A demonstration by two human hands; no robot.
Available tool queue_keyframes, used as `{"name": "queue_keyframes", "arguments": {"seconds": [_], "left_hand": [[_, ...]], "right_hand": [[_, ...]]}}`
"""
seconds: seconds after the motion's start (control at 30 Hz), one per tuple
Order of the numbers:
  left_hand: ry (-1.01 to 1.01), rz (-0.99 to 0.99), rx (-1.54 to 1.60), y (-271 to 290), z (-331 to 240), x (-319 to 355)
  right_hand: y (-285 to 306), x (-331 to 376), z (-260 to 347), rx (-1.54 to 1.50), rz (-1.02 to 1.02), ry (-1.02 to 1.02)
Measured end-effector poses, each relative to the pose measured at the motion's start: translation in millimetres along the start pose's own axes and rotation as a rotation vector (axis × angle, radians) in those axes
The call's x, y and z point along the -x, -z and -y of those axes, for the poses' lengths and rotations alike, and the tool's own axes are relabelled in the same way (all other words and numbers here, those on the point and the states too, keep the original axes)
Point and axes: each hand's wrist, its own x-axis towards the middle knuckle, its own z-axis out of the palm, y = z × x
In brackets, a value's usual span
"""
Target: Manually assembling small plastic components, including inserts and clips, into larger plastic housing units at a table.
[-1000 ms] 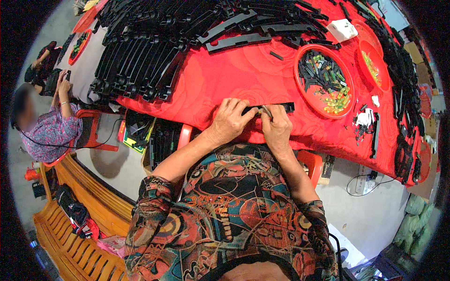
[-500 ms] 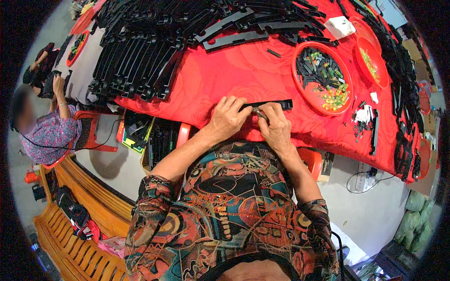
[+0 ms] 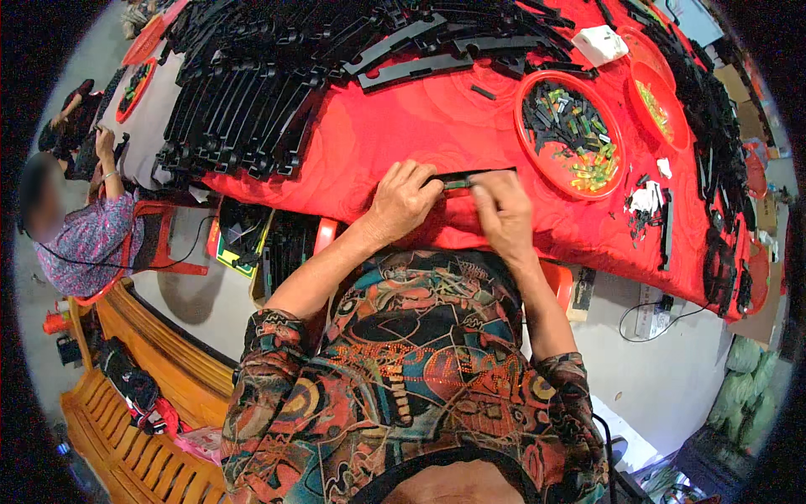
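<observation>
One long, narrow black plastic strip lies on the red-covered desk, its long axis running left to right, parallel to the desk's near edge and just inside it. The left hand lies palm down over the strip's left end, its fingers curled and pressed onto it. The right hand rests on the strip just right of the left hand, fingers bent and pinched together at a small greenish piece on the strip. Both forearms rise from the near edge and converge on the strip. Right of the strip sits a round red plastic tray of small black and green parts. Beyond the strip, stacks of curved black plastic strips cover the desk.
</observation>
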Motion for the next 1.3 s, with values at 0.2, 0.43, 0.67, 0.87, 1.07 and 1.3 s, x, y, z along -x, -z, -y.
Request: {"name": "queue_keyframes", "arguments": {"seconds": [0.2, 0.43, 0.67, 0.87, 1.07, 1.3], "left_hand": [[-0.014, -0.005, -0.067, -4, 16, -12], [0.044, 0.016, -0.076, -5, 5, -15], [0.096, 0.033, -0.014, -10, 5, -11], [0.129, 0.088, 0.0, -6, 3, -13], [0.141, 0.107, 0.014, -4, 4, -17], [0.169, 0.06, 0.081, -12, 7, -10]], "right_hand": [[17, -33, -1, -0.627, -0.076, -0.358], [-12, -53, -6, -1.207, -0.214, -0.453], [-36, -57, -18, -0.995, -0.201, -0.491], [-42, -52, -21, -0.921, -0.184, -0.435], [-48, -52, -20, -0.787, -0.145, -0.397], [-54, -53, -11, -1.014, -0.211, -0.426]]}}
